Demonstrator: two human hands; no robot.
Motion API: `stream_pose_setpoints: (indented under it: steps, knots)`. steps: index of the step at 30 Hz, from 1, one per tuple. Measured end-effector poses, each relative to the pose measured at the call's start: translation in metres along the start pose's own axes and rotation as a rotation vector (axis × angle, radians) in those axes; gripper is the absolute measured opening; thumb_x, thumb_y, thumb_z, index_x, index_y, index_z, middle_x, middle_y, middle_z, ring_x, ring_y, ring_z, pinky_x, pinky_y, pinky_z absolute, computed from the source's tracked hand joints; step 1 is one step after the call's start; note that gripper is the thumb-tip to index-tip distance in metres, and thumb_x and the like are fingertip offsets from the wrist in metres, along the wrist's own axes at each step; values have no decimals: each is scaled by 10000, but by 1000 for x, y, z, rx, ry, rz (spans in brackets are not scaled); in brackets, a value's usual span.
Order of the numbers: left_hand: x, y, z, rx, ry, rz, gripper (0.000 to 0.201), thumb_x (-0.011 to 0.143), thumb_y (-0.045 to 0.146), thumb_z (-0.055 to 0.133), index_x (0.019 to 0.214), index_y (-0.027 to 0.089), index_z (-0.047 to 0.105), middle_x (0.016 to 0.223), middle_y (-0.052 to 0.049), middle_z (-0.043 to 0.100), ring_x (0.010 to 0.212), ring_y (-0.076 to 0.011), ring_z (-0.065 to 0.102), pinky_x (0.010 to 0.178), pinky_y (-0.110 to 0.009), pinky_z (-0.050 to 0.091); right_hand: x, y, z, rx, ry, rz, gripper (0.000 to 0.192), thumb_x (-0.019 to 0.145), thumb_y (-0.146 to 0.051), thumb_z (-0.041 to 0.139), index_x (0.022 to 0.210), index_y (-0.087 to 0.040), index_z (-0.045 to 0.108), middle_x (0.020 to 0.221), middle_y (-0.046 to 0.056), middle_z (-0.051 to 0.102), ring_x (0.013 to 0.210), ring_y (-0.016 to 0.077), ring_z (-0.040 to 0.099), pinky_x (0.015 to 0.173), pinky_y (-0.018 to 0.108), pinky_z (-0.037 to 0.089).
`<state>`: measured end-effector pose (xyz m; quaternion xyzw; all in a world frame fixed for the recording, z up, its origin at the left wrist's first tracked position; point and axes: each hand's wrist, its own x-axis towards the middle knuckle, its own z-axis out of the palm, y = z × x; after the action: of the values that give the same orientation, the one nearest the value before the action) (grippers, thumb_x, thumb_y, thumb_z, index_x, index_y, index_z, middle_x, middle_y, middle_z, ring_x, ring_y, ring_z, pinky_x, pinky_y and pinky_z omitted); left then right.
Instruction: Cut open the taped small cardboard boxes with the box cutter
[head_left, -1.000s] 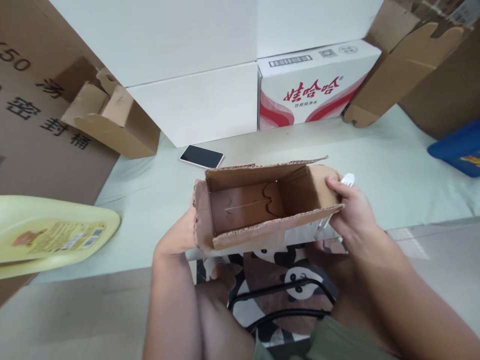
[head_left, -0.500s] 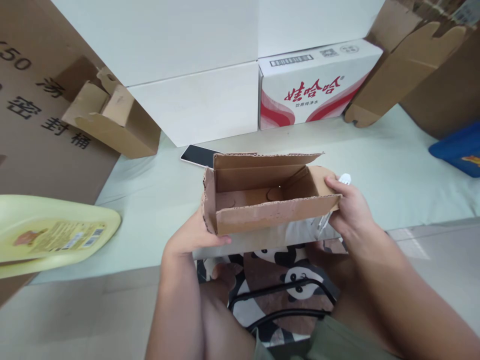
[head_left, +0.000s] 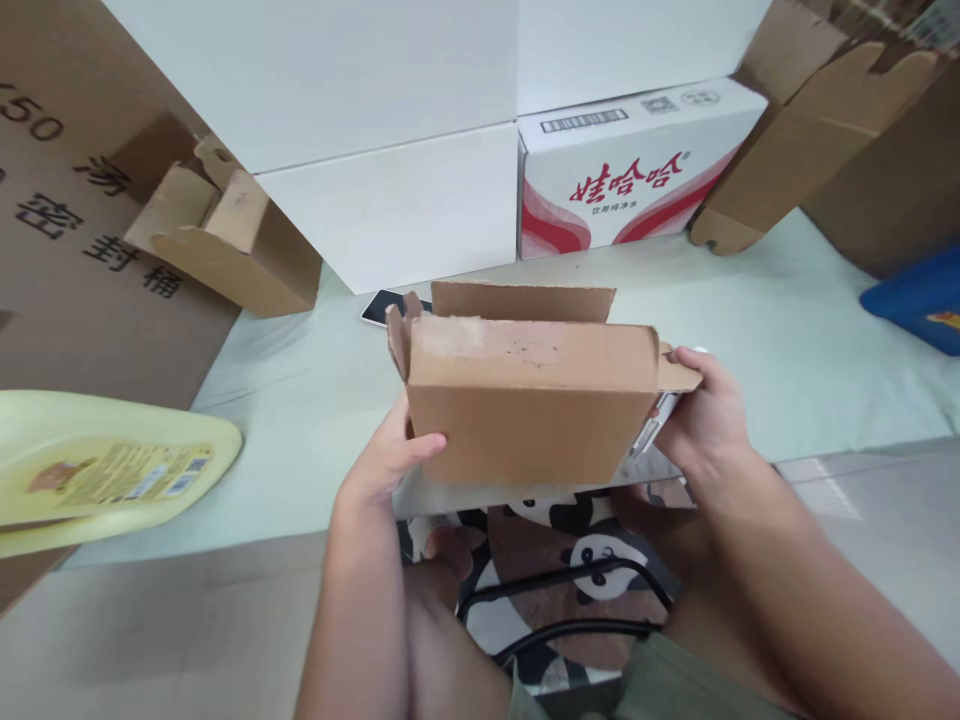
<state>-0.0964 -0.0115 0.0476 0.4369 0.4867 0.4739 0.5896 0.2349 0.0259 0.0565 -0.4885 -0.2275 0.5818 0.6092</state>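
Your left hand (head_left: 390,455) & right hand (head_left: 701,415) grip the cardboard box (head_left: 525,405) at opposite ends. Fingers curled on it; flap (head_left: 521,300) up behind.

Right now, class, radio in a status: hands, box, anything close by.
Left hand and right hand grip cardboard box at its ends. Box off table, plain side facing camera. Phone just behind it.

Packing or storage area, as we read it. Stock noted: stacked white cartons (head_left: 352,110) at twelve o'clock; printed drinks carton (head_left: 630,165) at one o'clock; folded brown cardboard boxes at ten (head_left: 225,240) and two o'clock (head_left: 810,140); large lettered cardboard sheet (head_left: 67,230) at nine o'clock; pale green counter (head_left: 750,300) beneath them.
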Motion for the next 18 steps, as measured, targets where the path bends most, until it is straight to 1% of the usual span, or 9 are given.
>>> stream_pose_setpoints:
  steps: [3, 5, 7, 9, 11, 13, 16, 18]
  knots:
    - [0, -2, 1, -11, 8, -20, 892, 587, 584, 951, 1336, 173, 695, 1203, -173, 767, 1270, -444, 661, 1025, -490, 573, -2, -1, 1, 41, 27, 66, 233, 656, -390, 744, 672, -247, 560, 555, -51, 533, 427, 118, 459, 360, 251, 261]
    - [0, -2, 2, -15, 1, -24, 950, 582, 617, 945, 1377, 174, 672, 1180, -173, 773, 1247, -445, 676, 1005, -492, 586, -2, -1, 1, 51, 25, 64, 267, 675, -418, 736, 661, -254, 524, 529, -56, 498, 422, 122, 453, 363, 250, 262]
    - [0, -2, 3, -24, 7, -11, 983, 557, 614, 956, 1389, 179, 664, 1193, -174, 771, 1250, -447, 676, 1000, -489, 590, 0, 1, 1, 61, 33, 43, 297, 690, -445, 717, 642, -257, 493, 503, -57, 462, 413, 123, 444, 364, 250, 277]
    - [0, -2, 5, -39, 35, 10, 1012, 511, 555, 991, 1392, 183, 659, 1240, -176, 759, 1273, -445, 665, 1012, -481, 587, 1, 2, 0, 70, 58, 13, 296, 694, -426, 703, 619, -256, 472, 492, -55, 452, 411, 120, 440, 362, 245, 292]
    - [0, -4, 7, -70, 66, 30, 1022, 483, 492, 1011, 1392, 191, 654, 1277, -173, 747, 1290, -440, 658, 1027, -477, 582, 2, 3, 1, 74, 71, -10, 266, 696, -390, 695, 611, -253, 484, 504, -49, 481, 416, 115, 451, 359, 230, 294]
    - [1, -8, 10, -122, 88, 33, 987, 501, 493, 1000, 1383, 215, 655, 1267, -157, 752, 1289, -429, 664, 1030, -482, 586, 1, 3, 1, 52, 57, -1, 246, 685, -374, 703, 609, -247, 506, 521, -42, 519, 424, 110, 479, 352, 214, 283]
    - [5, -17, 14, -223, 148, 27, 933, 540, 538, 967, 1371, 248, 655, 1180, -121, 781, 1281, -408, 680, 1025, -486, 600, 0, 2, 3, -16, 35, 48, 242, 658, -373, 728, 603, -239, 535, 547, -19, 573, 460, 118, 549, 349, 209, 279]
    - [7, -22, 16, -284, 183, 9, 909, 548, 540, 961, 1355, 254, 656, 1126, -101, 793, 1287, -399, 682, 1023, -484, 609, 1, 3, 3, -36, 30, 67, 240, 644, -369, 737, 590, -240, 542, 562, -7, 599, 475, 123, 555, 350, 217, 272]
